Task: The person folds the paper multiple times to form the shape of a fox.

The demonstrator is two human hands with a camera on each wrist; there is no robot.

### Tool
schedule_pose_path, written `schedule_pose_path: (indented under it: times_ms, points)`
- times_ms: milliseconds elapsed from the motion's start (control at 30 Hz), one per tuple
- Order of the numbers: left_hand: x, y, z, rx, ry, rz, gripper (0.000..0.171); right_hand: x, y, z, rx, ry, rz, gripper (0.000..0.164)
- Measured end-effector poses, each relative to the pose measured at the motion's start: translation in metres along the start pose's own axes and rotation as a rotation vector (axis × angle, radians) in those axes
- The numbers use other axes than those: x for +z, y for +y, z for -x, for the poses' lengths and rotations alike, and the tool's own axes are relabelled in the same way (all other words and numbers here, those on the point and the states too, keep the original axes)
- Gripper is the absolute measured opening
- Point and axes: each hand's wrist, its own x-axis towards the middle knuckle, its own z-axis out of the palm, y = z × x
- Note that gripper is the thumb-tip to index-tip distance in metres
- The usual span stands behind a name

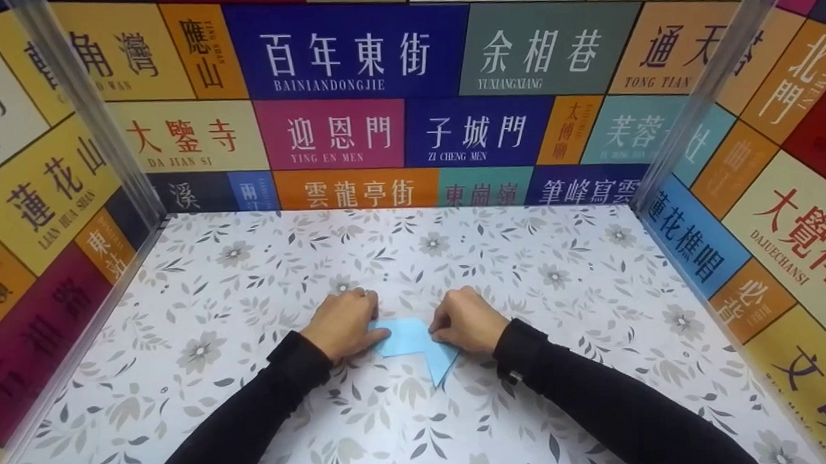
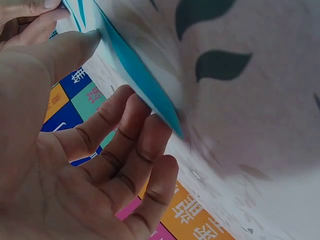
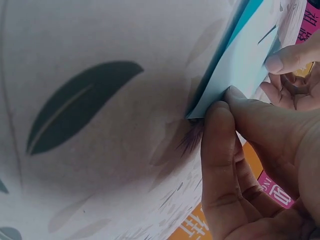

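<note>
A folded sheet of light blue paper [image 1: 401,337] lies on the floral tabletop between the hands, with a pointed flap [image 1: 440,365] reaching toward the person on its right side. The left hand [image 1: 344,326] holds its left part. In the left wrist view the thumb touches the paper [image 2: 142,82] and curved fingertips [image 2: 157,127] meet its edge. At the right end, the right hand [image 1: 469,320] pinches the paper between thumb and index finger. The right wrist view has this pinch at a corner of the folded paper [image 3: 240,62], where a darker blue layer shows along one edge.
White tabletop [image 1: 253,406] with grey leaves and flowers spreads around the hands. Behind it stands a wall of colourful sign panels [image 1: 349,50], and similar panels flank both sides. Clear corner posts [image 1: 706,73] rise at the back left and back right.
</note>
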Motion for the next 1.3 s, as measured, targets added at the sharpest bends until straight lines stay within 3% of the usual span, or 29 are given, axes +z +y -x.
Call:
schedule_pose_path:
  times_ms: [267,567,967,1300]
  points:
    - [-0.001,0.002,-0.002,-0.015,0.007,-0.002,0.029,0.000,0.000,0.001,0.007,0.004,-0.008,0.008]
    - [0.000,0.008,0.005,-0.010,0.055,0.105,0.014,0.002,0.001,0.004,-0.023,0.021,0.003,0.009]
    - [0.000,0.017,0.016,0.079,0.148,0.182,0.006,-0.001,0.002,0.008,-0.102,0.044,-0.005,0.018]
    - [0.001,0.023,0.026,0.186,0.183,0.236,0.004,0.002,0.002,0.006,-0.076,0.046,-0.005,0.014]
